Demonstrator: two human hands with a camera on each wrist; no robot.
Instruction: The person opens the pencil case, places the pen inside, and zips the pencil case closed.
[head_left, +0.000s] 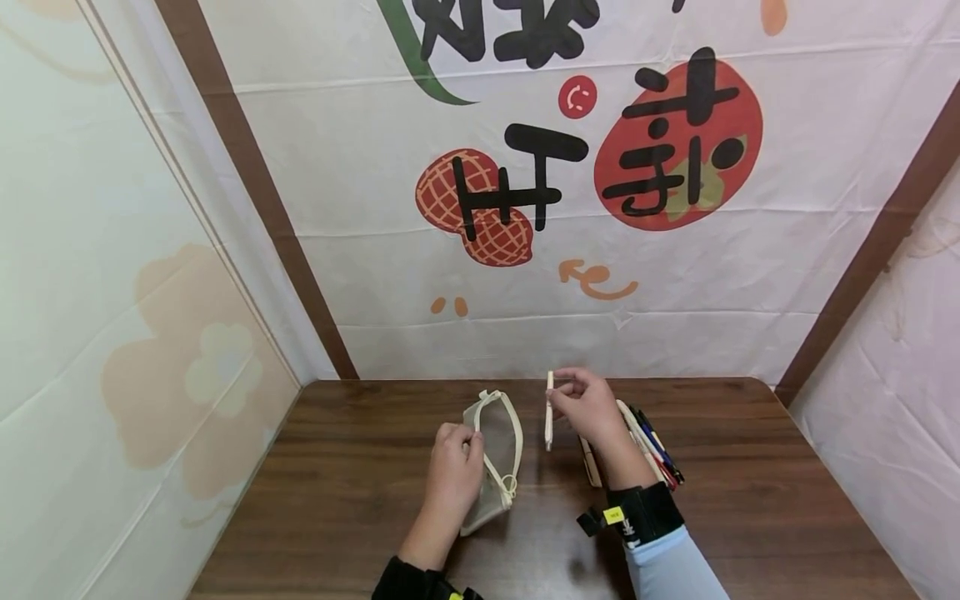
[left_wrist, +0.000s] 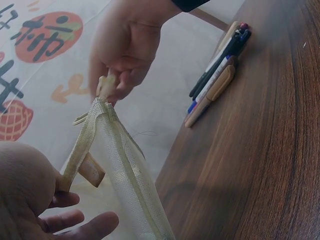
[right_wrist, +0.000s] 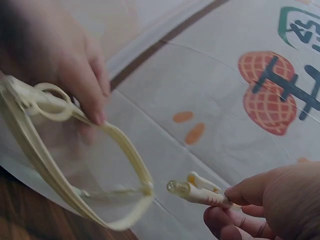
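In the head view a pale mesh zip pouch (head_left: 517,446) stands with its mouth open at the middle of the table. My left hand (head_left: 456,467) pinches the near-left edge of its opening between thumb and fingers. Just right of the pouch, my right hand (head_left: 588,404) holds a cream pen (head_left: 550,421) by its side, between thumb and fingertips. Seen from the right wrist, the pen's clip end (right_wrist: 187,187) points at the pouch's cream zip rim (right_wrist: 127,145), with a gap between them. A round pull ring (right_wrist: 52,102) hangs at the zip.
Several pens (head_left: 652,442) lie side by side on the brown wooden table (head_left: 750,517), partly behind my right forearm. A tan pen (left_wrist: 212,95) lies nearest the pouch. Beyond the table's far edge hangs a printed white cloth (head_left: 375,350).
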